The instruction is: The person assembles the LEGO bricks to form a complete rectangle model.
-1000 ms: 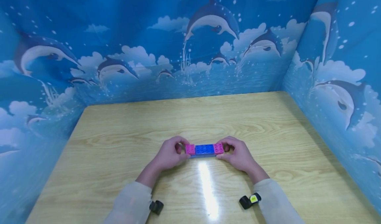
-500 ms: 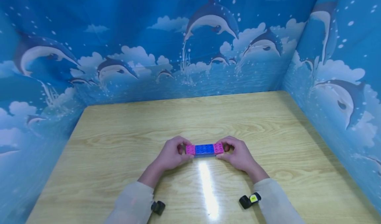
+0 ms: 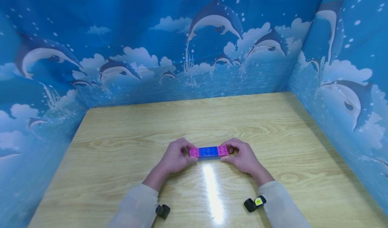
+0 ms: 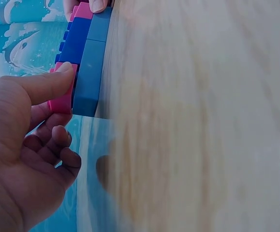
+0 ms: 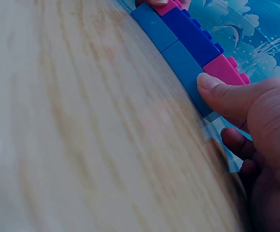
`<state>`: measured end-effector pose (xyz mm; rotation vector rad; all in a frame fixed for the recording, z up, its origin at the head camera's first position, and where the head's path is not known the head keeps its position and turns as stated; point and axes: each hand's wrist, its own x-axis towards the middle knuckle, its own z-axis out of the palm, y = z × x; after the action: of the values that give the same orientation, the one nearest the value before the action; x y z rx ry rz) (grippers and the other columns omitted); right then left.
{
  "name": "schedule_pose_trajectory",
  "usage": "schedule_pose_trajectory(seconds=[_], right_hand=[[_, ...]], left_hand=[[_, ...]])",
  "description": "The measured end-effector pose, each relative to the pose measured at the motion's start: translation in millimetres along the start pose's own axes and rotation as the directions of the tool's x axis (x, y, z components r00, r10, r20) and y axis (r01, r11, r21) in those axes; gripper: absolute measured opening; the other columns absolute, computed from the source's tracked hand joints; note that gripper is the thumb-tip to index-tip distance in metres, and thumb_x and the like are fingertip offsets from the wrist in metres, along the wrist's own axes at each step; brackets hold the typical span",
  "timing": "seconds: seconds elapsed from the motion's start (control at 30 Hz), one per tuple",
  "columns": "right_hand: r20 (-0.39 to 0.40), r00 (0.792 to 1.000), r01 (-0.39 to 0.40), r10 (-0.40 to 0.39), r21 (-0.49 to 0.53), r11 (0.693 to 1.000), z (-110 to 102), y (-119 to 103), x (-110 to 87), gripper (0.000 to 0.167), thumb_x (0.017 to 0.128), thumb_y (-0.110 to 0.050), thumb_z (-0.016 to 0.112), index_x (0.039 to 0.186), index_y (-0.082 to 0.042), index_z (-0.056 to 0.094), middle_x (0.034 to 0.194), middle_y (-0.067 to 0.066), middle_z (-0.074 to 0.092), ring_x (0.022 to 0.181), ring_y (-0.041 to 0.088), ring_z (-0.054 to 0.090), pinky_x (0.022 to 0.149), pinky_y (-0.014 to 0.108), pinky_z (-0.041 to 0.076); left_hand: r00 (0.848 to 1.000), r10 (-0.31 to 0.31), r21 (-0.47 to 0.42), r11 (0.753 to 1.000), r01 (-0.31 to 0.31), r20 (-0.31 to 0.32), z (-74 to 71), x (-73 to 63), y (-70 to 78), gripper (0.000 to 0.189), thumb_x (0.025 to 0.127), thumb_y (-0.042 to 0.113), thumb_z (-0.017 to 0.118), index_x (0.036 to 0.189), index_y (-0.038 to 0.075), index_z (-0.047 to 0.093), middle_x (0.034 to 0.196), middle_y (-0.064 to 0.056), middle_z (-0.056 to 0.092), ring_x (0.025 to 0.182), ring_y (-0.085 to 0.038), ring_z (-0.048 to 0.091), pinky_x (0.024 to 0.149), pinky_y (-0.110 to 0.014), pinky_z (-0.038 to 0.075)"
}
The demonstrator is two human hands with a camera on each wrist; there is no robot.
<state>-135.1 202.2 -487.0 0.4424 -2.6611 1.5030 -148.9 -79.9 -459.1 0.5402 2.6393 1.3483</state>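
A two-layer row of toy building bricks lies crosswise on the table. Its upper layer has a dark blue brick (image 3: 208, 151) in the middle, a left pink brick (image 3: 194, 152) and a right pink brick (image 3: 222, 150). Two light blue bricks (image 4: 90, 79) lie end to end underneath. My left hand (image 3: 176, 156) pinches the left pink brick, its thumb on the front face and the other fingers behind. At the opposite end my right hand (image 3: 241, 156) grips the row, the thumb over the seam between the right pink brick and the light blue brick (image 5: 183, 72) below.
The wood-grain table (image 3: 136, 127) extends around both hands, with a bright light reflection in front of the bricks. A blue dolphin-print curtain (image 3: 151, 53) stands along the back and sides. Black wrist cameras (image 3: 163, 211) sit below the sleeves.
My left hand has shifted slightly right, its thumb sliding a little further along the front of the brick row. The right hand and the bricks stay almost where they were.
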Motion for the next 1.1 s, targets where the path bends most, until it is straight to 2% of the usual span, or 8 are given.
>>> schedule_pose_trajectory(seconds=[0.27,0.53,0.77,0.97,1.1], right_hand=[[0.009,1.000,-0.019,0.019,0.000,1.000,-0.2,0.1,-0.6,0.038,0.070,-0.009,0.091,0.103,-0.018,0.074,0.085,-0.003,0.060,0.078,0.020,0.055,0.066,0.030,0.047],[0.004,1.000,-0.021,0.021,0.011,1.000,-1.2,0.2,0.0,0.039,0.070,-0.009,0.091,0.103,-0.017,0.074,0.086,-0.002,0.061,0.079,0.020,0.055,0.067,0.030,0.047],[0.008,1.000,-0.028,0.028,0.010,1.000,-1.6,-0.4,0.6,0.040,0.069,-0.010,0.092,0.104,-0.018,0.074,0.085,-0.002,0.061,0.079,0.021,0.055,0.068,0.031,0.047],[-0.001,0.999,-0.039,0.039,0.011,0.999,-0.8,-0.1,1.3,0.041,0.068,-0.010,0.092,0.105,-0.017,0.074,0.084,-0.001,0.060,0.078,0.021,0.054,0.067,0.031,0.047],[-0.001,0.999,-0.047,0.047,0.012,0.999,0.4,-0.7,0.7,0.041,0.070,-0.012,0.091,0.106,-0.017,0.074,0.085,-0.001,0.060,0.078,0.021,0.054,0.068,0.031,0.046]], left_hand=[[1.000,-0.023,0.039,0.999,0.023,-0.013,3.8,0.0,1.6,0.031,0.071,0.015,0.090,0.098,0.013,0.075,0.083,0.003,0.058,0.077,-0.019,0.053,0.068,-0.032,0.048],[0.997,-0.053,0.047,0.997,0.056,-0.051,9.5,-1.8,0.5,0.032,0.072,0.017,0.089,0.100,0.013,0.074,0.084,0.003,0.058,0.076,-0.018,0.052,0.068,-0.033,0.047],[0.989,-0.129,0.010,0.991,0.130,-0.068,9.9,-5.8,4.1,0.034,0.073,0.016,0.089,0.102,0.015,0.071,0.091,0.005,0.059,0.083,-0.018,0.054,0.074,-0.035,0.048],[0.981,-0.181,-0.038,0.983,0.179,-0.067,8.9,-7.5,2.6,0.037,0.071,0.018,0.090,0.100,0.015,0.068,0.090,0.004,0.062,0.077,-0.019,0.054,0.068,-0.035,0.048],[0.978,-0.199,-0.037,0.980,0.197,-0.062,7.6,-8.3,2.0,0.041,0.069,0.014,0.091,0.101,0.014,0.066,0.089,0.003,0.063,0.074,-0.020,0.052,0.065,-0.033,0.048]])
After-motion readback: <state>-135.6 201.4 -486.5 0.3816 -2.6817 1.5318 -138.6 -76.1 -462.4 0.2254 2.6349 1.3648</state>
